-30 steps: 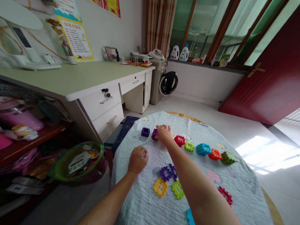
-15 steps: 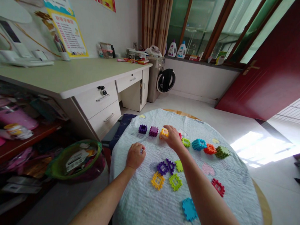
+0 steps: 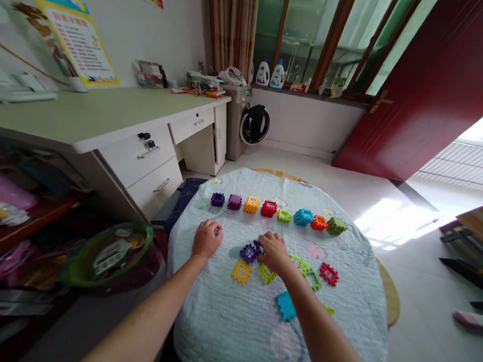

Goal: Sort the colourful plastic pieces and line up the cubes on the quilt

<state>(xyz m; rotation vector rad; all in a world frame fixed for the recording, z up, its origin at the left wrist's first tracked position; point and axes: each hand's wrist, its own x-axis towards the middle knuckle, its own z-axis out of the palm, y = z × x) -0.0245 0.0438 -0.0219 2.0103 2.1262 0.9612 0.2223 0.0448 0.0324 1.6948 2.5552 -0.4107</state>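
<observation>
My left hand (image 3: 207, 239) rests on the cloth, fingers curled in a loose fist; I see no object in it. My right hand (image 3: 274, 251) reaches down over the middle of the table. Its thumb and fingers close at the edge of a small purple notched plastic piece (image 3: 259, 247), partly hidden by the hand. Beside that lies a purple square window piece (image 3: 248, 253). A yellow window piece (image 3: 242, 273) is nearer me. A green piece (image 3: 267, 274) sits partly under my right hand, and a blue square panel (image 3: 286, 305) lies left of my right forearm.
Several notched blocks stand in a row along the back, among them a yellow block (image 3: 251, 204), a red block (image 3: 269, 208) and a blue block (image 3: 303, 217). A red window piece (image 3: 329, 274) lies at the right. A green basket (image 3: 106, 258) stands left of the table.
My right hand has moved from the yellow block in the back row toward me, down to the purple pieces. My left hand stays curled on the cloth. The view has turned slightly right.
</observation>
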